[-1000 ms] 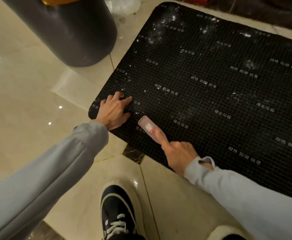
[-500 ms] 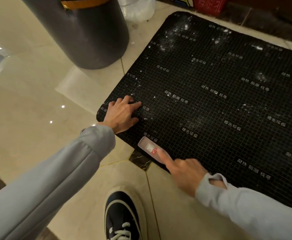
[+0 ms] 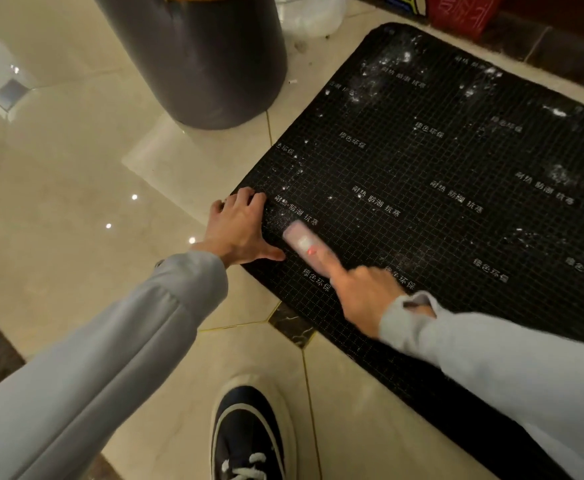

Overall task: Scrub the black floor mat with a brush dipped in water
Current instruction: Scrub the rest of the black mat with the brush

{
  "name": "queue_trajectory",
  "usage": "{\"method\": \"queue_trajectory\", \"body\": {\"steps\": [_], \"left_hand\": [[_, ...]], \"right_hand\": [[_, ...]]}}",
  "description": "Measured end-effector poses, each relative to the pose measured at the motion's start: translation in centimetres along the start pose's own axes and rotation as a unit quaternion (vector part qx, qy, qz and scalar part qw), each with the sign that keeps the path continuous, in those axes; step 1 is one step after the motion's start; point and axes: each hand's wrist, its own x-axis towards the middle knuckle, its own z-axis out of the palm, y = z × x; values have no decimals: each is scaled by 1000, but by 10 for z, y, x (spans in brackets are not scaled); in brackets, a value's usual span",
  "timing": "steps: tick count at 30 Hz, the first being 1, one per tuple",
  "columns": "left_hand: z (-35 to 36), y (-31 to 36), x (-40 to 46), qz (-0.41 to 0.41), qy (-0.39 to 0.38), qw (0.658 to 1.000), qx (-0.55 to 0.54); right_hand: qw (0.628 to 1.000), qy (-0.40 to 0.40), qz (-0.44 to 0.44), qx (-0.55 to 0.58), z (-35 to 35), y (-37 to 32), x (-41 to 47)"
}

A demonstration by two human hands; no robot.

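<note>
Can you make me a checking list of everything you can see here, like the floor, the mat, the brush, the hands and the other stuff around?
Surface: glossy cream tile floor.
Job's things: black floor mat with white specks; pink brush on its near-left corner.
Clutter: dark round bin, white bag, red item.
Grippers: left hand flat on mat edge; right hand pressing brush.
Cables: nothing seen.
Surroundings: dark shoe; water container not seen.

One mat, one brush, two hands, one shoe, one bin
</note>
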Motion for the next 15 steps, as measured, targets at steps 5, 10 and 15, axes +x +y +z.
{"method": "queue_trajectory", "body": {"steps": [5, 10, 15], "left_hand": [[-2, -3, 1, 11, 1, 1000, -3], [-4, -2, -1, 13, -4, 1000, 3], [-12, 9, -1, 4, -10, 999, 31]], "right_hand": [[998, 39, -48, 20, 9, 9, -19], [996, 59, 57, 23, -14, 28, -11], [998, 52, 9, 42, 9, 18, -45]]}}
